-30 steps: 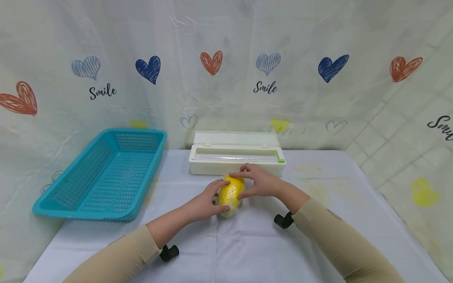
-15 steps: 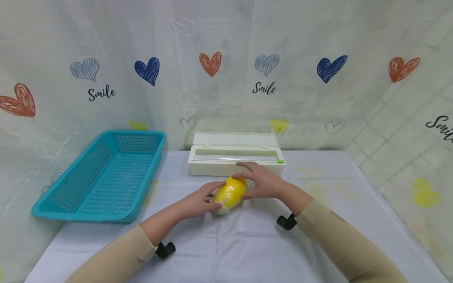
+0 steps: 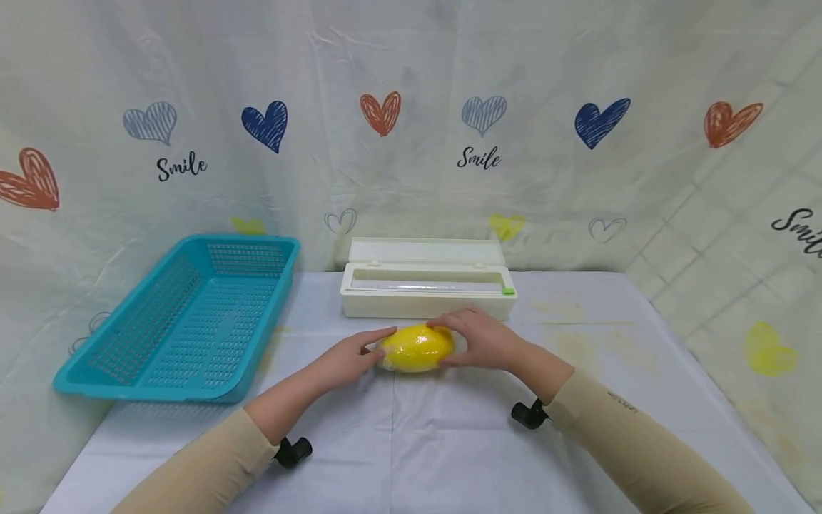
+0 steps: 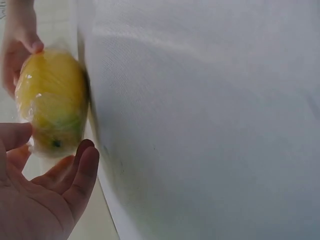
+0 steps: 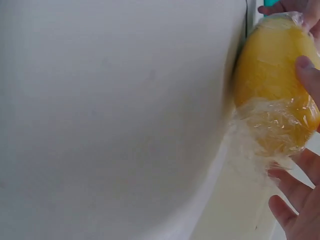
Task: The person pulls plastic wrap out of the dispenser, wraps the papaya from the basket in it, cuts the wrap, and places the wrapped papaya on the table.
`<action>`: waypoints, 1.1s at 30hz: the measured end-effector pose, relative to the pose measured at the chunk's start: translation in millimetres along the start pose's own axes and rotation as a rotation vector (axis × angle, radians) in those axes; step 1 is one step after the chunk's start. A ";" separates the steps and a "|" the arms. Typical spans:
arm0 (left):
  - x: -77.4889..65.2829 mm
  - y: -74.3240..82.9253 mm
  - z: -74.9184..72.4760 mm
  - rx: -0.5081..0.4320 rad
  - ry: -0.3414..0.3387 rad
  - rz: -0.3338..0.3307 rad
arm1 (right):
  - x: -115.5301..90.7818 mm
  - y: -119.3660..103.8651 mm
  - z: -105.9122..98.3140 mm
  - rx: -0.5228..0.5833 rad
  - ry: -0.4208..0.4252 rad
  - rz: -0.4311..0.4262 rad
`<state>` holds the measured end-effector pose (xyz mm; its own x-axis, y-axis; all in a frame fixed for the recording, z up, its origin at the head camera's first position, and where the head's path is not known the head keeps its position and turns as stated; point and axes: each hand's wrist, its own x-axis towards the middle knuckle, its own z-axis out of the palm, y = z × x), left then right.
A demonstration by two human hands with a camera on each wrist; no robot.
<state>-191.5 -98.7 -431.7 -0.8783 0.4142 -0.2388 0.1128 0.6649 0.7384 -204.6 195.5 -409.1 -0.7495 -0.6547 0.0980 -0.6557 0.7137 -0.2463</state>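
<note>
A yellow mango (image 3: 417,348) wrapped in clear cling film lies sideways over the white table, just in front of the dispenser. My left hand (image 3: 347,363) holds its left end between thumb and fingers. Around the right end, my right hand (image 3: 484,340) keeps its thumb on the near side and its fingers over the top. In the left wrist view the mango (image 4: 50,100) shows a dark stem spot under the film, facing the left palm. Loose, crumpled film (image 5: 270,117) covers the end near the right fingers in the right wrist view.
Behind the mango stands a white cling film dispenser (image 3: 427,307), its lid raised, with a film roll (image 3: 427,286) inside and a green slider (image 3: 509,291) at its right. A turquoise plastic basket (image 3: 173,392) stands at the left. A printed curtain (image 3: 424,185) hangs behind the table.
The mango has turned from nearly upright in the head view to lying sideways. My left hand has shifted left with its near end, while my right hand has moved slightly right and nearer.
</note>
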 end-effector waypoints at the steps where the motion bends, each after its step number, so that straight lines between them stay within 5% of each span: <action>1: -0.1 0.8 0.4 0.002 0.010 -0.002 | -0.8 0.0 1.0 0.006 0.001 0.007; 15: 2.8 3.1 -0.8 0.105 -0.034 0.205 | -12.5 -9.9 5.7 0.062 0.027 0.055; 25: 11.3 2.6 -5.2 0.104 -0.036 0.201 | -16.7 -19.0 12.0 0.044 0.074 0.099; 33: -1.3 7.4 1.4 0.154 0.093 0.142 | -18.6 -25.0 10.5 0.013 0.058 0.149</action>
<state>-188.8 -93.4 -426.8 -0.8866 0.4565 -0.0749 0.3021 0.6939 0.6536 -173.3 187.3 -414.9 -0.8428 -0.5258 0.1147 -0.5356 0.7986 -0.2746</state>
